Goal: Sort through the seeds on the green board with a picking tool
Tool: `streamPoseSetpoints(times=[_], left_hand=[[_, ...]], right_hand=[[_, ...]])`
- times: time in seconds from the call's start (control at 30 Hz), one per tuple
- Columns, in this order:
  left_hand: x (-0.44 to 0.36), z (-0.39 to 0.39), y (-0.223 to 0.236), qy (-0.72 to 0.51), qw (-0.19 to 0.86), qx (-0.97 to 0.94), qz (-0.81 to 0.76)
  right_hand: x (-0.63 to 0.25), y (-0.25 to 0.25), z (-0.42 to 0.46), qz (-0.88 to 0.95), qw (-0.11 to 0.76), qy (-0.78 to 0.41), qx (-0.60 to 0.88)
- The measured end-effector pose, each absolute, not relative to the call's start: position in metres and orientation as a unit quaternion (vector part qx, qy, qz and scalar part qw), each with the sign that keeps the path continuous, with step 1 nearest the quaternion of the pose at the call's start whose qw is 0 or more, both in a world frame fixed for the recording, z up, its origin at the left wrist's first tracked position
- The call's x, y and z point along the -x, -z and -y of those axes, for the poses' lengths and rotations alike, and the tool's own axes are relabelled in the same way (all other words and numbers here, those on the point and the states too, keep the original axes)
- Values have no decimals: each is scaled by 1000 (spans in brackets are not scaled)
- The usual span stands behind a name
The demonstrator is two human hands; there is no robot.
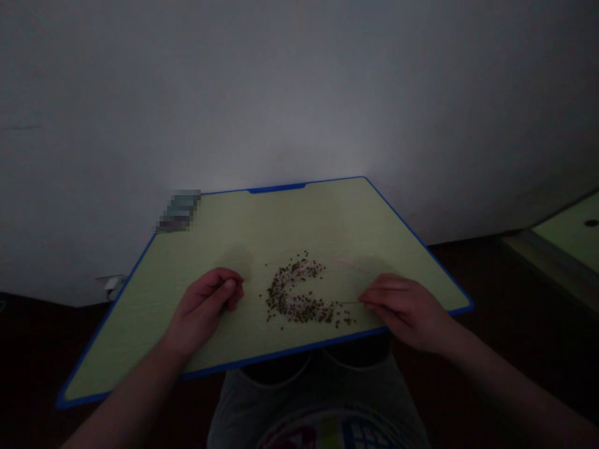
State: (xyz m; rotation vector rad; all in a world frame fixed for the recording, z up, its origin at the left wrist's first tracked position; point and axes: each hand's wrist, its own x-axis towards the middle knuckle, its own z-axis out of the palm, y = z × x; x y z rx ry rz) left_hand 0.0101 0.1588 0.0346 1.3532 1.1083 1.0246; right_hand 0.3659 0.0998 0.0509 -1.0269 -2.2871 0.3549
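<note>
A loose, C-shaped spread of small grains (299, 305), dark green ones mixed with pale ones, lies on the light yellow-green tabletop (299, 224). To its left, my left hand (201, 305) rests over the board with the fingers curled and the thumb pressed against them. Whatever it may hold is hidden. On the right side, my right hand (407, 308) pinches a thin stick (349, 303) between thumb and fingertips. The stick points left, over the tail of the grains. Neither hand touches the main pile.
The table has a blue edge (262, 357). A blurred rectangular object (179, 211) sits at its far left corner. Behind stands a pale wall (299, 93) with a white plug (113, 287) at lower left. A pale cabinet front (571, 231) is at right. My lap is below the near edge.
</note>
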Motion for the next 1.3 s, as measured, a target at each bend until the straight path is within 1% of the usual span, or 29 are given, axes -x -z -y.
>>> streamPoseSetpoints(times=[0.17, 0.53, 1.0, 1.3], left_hand=[[-11, -160, -33, -433, 538, -558, -461], [-13, -161, -34, -438, 542, -544, -467], [-14, -162, -35, -435, 538, -549, -468], [-17, -162, -36, -438, 535, -548, -471]], right_hand=[[-357, -49, -99, 872, 302, -145, 357], [-359, -47, -94, 870, 304, -145, 359], [-351, -51, -94, 879, 310, -171, 320], [-328, -54, -103, 893, 287, -178, 299]])
